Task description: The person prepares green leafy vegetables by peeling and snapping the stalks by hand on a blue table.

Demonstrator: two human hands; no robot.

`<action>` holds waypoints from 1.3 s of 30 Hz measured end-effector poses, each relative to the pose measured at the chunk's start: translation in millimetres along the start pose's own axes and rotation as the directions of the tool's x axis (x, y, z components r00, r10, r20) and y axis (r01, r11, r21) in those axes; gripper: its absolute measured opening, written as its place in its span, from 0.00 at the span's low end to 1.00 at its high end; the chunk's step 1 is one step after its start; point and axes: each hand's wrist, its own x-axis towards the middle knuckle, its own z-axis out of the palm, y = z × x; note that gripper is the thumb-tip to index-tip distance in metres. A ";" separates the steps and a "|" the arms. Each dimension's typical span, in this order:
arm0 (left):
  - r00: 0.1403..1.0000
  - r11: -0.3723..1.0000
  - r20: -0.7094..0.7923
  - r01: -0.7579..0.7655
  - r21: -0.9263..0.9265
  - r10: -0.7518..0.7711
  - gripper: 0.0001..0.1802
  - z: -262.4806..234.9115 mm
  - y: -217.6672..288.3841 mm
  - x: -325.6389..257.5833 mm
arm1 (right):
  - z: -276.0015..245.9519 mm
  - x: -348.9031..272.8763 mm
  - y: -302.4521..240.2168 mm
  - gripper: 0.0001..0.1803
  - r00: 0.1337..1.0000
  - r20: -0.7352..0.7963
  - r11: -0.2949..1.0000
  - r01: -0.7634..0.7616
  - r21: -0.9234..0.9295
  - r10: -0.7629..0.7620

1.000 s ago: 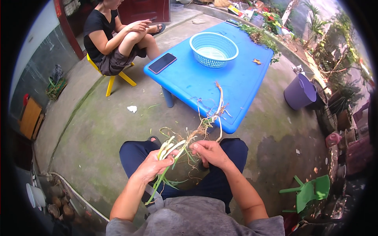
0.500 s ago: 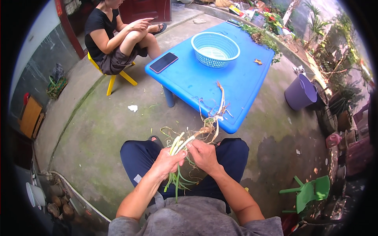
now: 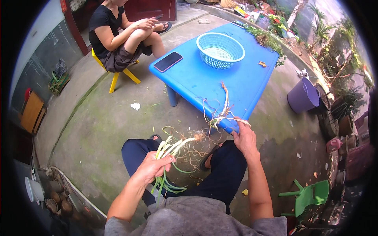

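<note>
A bunch of green onions (image 3: 170,147) is wrapped in my left hand (image 3: 154,165), above my lap. Their white stems point up and to the right, green leaves hang below the fist, and one stem ends in a brown tangle of roots. Over the near corner of the blue table (image 3: 189,84), my right hand (image 3: 245,138) has its fingers closed on a pale strip of dry peel (image 3: 230,118). Beside it, a small heap of withered peelings (image 3: 225,103) lies on the tabletop, partly hanging over the edge.
A light blue plastic basket (image 3: 220,51), a phone (image 3: 168,62) and greenery (image 3: 267,41) are on the table. To the left, a person (image 3: 122,39) sits on a yellow stool. A purple bucket (image 3: 303,95) and a green chair (image 3: 307,196) stand on the right.
My right hand has left the green onions and moved right to the table corner with a strip of peel. My left hand has shifted slightly left, still gripping the bunch.
</note>
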 end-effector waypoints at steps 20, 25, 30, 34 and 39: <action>0.783 0.269 0.072 -0.297 0.916 0.618 0.04 27.7 -3.7 21.4 | 31.6 -30.7 -72.2 0.10 0.888 0.437 0.605 -0.270 0.749 -0.144; 0.723 0.130 0.173 -0.342 0.931 0.669 0.03 29.2 -5.8 19.9 | 52.2 -40.5 -69.2 0.10 0.909 0.381 0.629 -0.198 0.752 -0.168; 0.776 0.361 0.094 -0.393 0.846 0.624 0.03 18.1 -3.5 30.3 | 63.9 -48.2 -70.7 0.09 0.904 0.418 0.479 -0.329 0.814 -0.089; 0.828 0.509 0.061 -0.399 0.763 0.558 0.04 10.3 -7.2 38.4 | 43.3 -47.5 -83.2 0.08 0.805 0.585 -0.020 -0.590 0.807 -0.103; 0.842 0.534 0.034 -0.372 0.759 0.539 0.04 12.4 7.4 33.8 | 30.3 -46.2 -85.5 0.12 0.831 0.542 0.014 -0.545 0.839 -0.125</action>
